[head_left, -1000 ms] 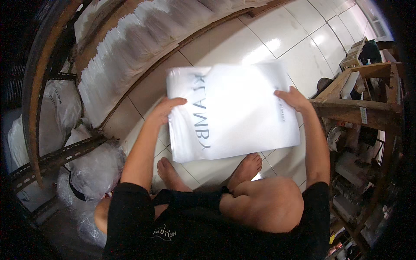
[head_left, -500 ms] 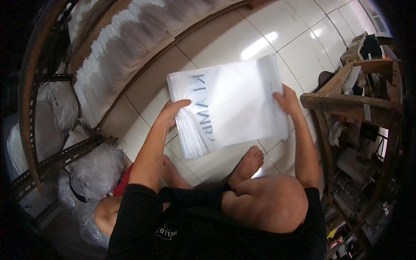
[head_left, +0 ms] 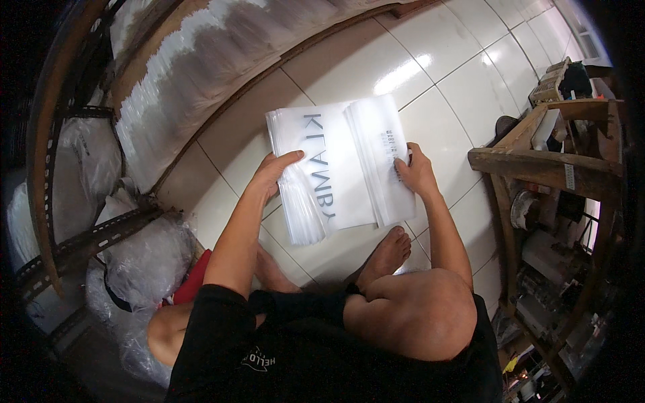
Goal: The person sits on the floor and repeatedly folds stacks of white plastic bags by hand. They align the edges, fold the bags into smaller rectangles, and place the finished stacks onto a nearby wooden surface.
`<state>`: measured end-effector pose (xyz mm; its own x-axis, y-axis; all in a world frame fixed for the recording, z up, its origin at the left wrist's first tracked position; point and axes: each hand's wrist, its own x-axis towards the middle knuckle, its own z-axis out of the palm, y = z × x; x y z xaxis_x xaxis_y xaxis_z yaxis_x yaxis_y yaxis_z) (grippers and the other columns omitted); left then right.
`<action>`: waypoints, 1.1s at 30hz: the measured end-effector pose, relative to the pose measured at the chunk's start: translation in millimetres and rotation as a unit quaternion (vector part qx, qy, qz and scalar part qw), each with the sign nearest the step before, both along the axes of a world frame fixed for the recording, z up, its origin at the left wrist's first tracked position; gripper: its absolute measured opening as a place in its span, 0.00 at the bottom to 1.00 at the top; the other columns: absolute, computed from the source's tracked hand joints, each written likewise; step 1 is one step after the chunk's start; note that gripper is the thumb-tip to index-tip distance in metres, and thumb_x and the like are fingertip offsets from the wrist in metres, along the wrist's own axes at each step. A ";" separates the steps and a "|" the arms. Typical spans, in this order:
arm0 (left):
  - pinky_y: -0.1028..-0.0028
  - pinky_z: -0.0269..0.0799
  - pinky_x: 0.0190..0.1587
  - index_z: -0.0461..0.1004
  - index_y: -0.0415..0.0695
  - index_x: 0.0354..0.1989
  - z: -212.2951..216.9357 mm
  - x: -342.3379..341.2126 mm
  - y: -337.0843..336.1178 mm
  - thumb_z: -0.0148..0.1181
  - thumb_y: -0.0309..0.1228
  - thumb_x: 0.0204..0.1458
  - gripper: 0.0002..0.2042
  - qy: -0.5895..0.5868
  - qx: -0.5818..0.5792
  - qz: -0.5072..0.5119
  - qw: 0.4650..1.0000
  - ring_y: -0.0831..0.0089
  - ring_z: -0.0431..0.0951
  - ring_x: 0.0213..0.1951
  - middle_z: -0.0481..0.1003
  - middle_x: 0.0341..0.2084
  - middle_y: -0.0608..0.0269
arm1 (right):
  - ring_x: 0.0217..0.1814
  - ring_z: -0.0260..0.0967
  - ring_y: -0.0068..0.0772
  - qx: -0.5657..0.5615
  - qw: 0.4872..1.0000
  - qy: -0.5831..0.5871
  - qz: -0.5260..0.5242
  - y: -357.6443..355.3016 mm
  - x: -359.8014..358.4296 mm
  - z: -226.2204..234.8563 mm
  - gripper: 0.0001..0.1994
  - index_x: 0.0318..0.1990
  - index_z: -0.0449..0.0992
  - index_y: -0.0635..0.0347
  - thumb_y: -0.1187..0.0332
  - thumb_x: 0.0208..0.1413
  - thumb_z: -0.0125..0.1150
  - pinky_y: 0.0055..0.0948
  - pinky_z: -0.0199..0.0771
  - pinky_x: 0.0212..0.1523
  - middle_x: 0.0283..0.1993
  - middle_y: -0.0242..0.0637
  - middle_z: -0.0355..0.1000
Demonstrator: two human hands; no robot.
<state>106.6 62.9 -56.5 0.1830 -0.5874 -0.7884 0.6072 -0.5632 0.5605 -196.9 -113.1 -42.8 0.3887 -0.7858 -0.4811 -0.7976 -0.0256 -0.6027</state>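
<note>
A stack of frosted white plastic bags [head_left: 348, 178] with dark printing is held above the tiled floor, in front of my feet. My left hand [head_left: 273, 172] grips its left edge, thumb on top and fingers beneath. Near that hand the layers fan out in loose folds toward me. At the right edge my right hand [head_left: 417, 170] holds the stack, its thumb lying on the top face. The right part is doubled back over the middle, forming a raised ridge with small print. Fingers under the stack are partly hidden.
Many stacked white plastic bags [head_left: 181, 101] fill a shelf at the far left. A clear plastic sack [head_left: 144, 262] stands beside my left knee near a perforated metal frame [head_left: 80, 247]. A wooden frame [head_left: 544, 164] with clutter is on the right. My bare foot [head_left: 386, 258] rests below the stack.
My right hand has moved left, bringing the right part of the bag stack inward into a fold. The left hand has barely shifted.
</note>
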 end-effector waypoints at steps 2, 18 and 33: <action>0.63 0.79 0.46 0.65 0.27 0.56 2.5 0.1 1.0 0.70 0.33 0.47 0.32 0.013 -0.015 -0.012 1.000 0.58 0.80 0.46 0.75 0.47 0.44 | 0.47 0.72 0.51 -0.013 1.000 -0.021 0.004 0.7 6.2 4.8 0.23 0.55 0.67 0.68 0.67 0.53 0.62 0.39 0.73 0.48 0.48 0.56 0.71; 0.66 0.78 0.44 0.68 0.28 0.51 7.9 -20.9 -9.9 0.70 0.30 0.41 0.29 -0.146 0.031 0.016 0.989 0.59 0.81 0.40 0.78 0.41 0.45 | 0.65 0.61 0.59 0.042 0.971 -0.200 0.122 47.1 87.1 -21.1 0.35 0.68 0.53 0.69 0.64 0.57 0.59 0.42 0.61 0.64 0.58 0.62 0.66; 0.61 0.63 0.55 0.77 0.46 0.50 67.4 -107.6 -17.7 0.69 0.43 0.48 0.22 -0.620 -0.187 0.017 0.762 0.63 0.75 0.49 0.79 0.43 0.63 | 0.68 0.59 0.47 -0.052 0.893 -0.443 0.051 36.1 31.9 47.7 0.35 0.64 0.60 0.72 0.44 0.68 0.35 0.38 0.52 0.69 0.64 0.53 0.63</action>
